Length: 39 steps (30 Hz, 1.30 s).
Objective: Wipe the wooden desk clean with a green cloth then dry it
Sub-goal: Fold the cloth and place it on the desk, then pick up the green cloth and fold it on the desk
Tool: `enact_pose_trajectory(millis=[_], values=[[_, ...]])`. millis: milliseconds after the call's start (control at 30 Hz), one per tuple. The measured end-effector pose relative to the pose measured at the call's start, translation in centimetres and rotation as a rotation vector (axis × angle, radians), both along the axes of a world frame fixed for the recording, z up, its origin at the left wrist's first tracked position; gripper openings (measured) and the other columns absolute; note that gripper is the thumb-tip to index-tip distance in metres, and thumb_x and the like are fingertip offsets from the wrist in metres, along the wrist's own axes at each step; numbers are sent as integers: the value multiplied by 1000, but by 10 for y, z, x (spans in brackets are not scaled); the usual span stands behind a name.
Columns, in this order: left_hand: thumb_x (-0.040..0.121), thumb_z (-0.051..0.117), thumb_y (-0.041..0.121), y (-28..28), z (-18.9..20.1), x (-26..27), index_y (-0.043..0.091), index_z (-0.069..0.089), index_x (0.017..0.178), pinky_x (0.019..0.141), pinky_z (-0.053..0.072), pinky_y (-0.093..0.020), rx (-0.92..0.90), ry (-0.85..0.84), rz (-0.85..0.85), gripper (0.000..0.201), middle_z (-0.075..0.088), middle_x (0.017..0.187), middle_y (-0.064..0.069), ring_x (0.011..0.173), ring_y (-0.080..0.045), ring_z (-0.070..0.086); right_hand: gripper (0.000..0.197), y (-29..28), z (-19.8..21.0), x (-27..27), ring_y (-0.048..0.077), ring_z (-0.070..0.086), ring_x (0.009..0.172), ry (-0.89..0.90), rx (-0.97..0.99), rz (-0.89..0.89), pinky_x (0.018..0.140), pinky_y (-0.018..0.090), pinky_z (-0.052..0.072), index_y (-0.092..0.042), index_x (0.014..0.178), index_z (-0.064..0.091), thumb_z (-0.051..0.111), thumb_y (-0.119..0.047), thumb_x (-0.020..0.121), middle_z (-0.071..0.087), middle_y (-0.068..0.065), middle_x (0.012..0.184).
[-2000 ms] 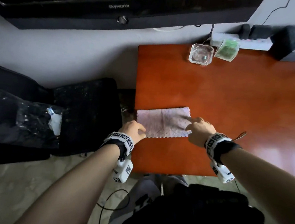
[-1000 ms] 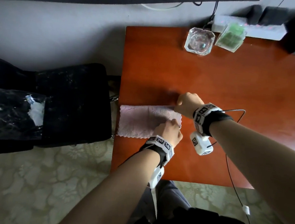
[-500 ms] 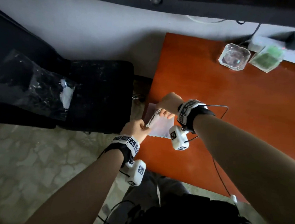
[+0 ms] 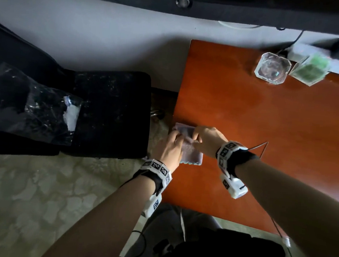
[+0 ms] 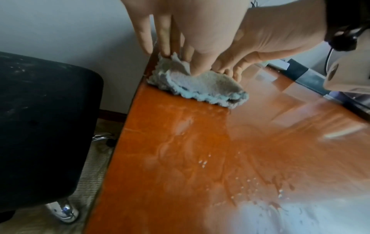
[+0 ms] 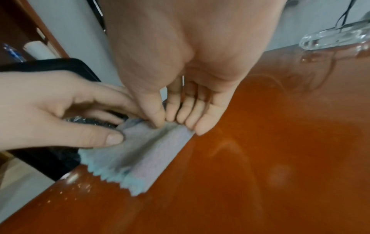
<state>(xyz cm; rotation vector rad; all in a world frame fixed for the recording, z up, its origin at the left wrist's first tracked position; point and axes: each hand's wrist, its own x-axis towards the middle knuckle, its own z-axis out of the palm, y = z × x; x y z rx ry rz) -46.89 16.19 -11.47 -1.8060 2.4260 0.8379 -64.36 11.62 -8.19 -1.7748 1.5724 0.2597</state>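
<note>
Both hands are working at the left edge of the worktop (image 4: 266,125), an orange-brown wooden surface.

The folded cloth (image 4: 191,153) is lying there, partly overhanging the edge. It is reading pale grey-lilac with a scalloped blue-tinted hem; no green is showing in this light.

The left hand (image 4: 170,146) is resting over the cloth's outer side. In the right wrist view its thumb is pressing flat on the top layer while its fingers (image 6: 104,101) are reaching over the far end of the fold. In the left wrist view they are lying fairly straight, tips against the fabric.

The right hand (image 4: 207,140) is pinching a raised fold at the far end of the cloth, thumb against curled fingers (image 6: 188,114), the little finger touching the bare wood just beside the fabric.

Wet streaks and small droplets (image 5: 204,163) are sitting on the wood nearer the wrist than the cloth.

Well beyond the fingertips, a clear glass ashtray (image 4: 272,68) is standing beside a green-patterned packet (image 4: 309,69). A black chair seat (image 4: 109,113) is standing just off the left hand's side.
</note>
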Motion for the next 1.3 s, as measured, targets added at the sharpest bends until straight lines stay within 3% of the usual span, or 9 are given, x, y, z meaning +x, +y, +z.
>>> enact_pose_trajectory(millis=[100, 200, 333, 500, 633, 733, 867, 1000, 1300], values=[[84, 71, 22, -14, -1, 1, 13, 48, 138, 102, 47, -43, -51, -109, -47, 60, 37, 147, -10, 128, -30, 45, 29, -7, -8, 7, 30, 60, 97, 46, -109, -50, 77, 34, 53, -18, 114, 53, 58, -17, 85, 54, 5, 117], [81, 74, 28, -40, 6, 2, 12, 51, 138, 104, 44, -43, -163, -143, -100, 63, 42, 144, -11, 127, -31, 47, 37, -24, -12, 10, 29, 53, 105, 51, -181, -64, 81, 34, 48, -16, 118, 51, 55, -6, 83, 49, 5, 117], [82, 72, 30, -80, 7, 1, 12, 47, 141, 106, 40, -47, -173, -215, -168, 66, 42, 144, -10, 132, -29, 42, 37, -52, -11, 11, 32, 48, 111, 76, -246, -97, 88, 40, 48, -13, 121, 50, 55, -8, 84, 48, 10, 118], [87, 67, 32, -111, 14, -4, 16, 38, 145, 113, 31, -49, -124, -318, -272, 67, 31, 151, -8, 142, -27, 29, 41, -71, -5, 7, 30, 47, 108, 153, -234, -75, 83, 42, 52, -13, 123, 48, 60, -10, 84, 46, 9, 115], [88, 63, 28, -118, 35, -14, 18, 53, 127, 102, 40, -46, -131, -312, -255, 41, 41, 136, -7, 126, -27, 44, 39, -66, 14, -11, 28, 50, 112, 107, -203, -155, 82, 35, 50, -17, 128, 48, 49, -14, 89, 49, 7, 120], [86, 57, 19, -125, 59, -38, 17, 59, 112, 93, 45, -43, -142, -297, -257, 25, 43, 131, -5, 115, -27, 51, 31, -45, 39, -51, 30, 59, 107, 73, -197, -295, 84, 34, 52, -21, 115, 59, 53, -17, 85, 57, 7, 119], [87, 58, 20, -129, 96, -118, 22, 61, 107, 86, 50, -44, -155, -272, -411, 21, 46, 123, -2, 106, -28, 56, 32, 15, 83, -132, 29, 63, 102, 163, -205, -477, 83, 31, 53, -21, 105, 68, 52, -8, 80, 65, 7, 110], [90, 56, 20, -101, 139, -246, 22, 66, 105, 86, 52, -42, -184, -227, -685, 18, 53, 115, -4, 104, -30, 59, 31, 106, 131, -225, 27, 63, 99, 295, -224, -727, 81, 31, 52, -20, 101, 70, 51, -7, 79, 67, 7, 104], [90, 55, 19, 93, 255, -495, 30, 69, 107, 88, 52, -37, -289, -55, -1231, 24, 59, 123, 0, 107, -28, 62, 22, 337, 219, -376, 29, 65, 91, 484, -355, -1282, 79, 34, 55, -21, 87, 70, 52, -14, 76, 70, 5, 92]])
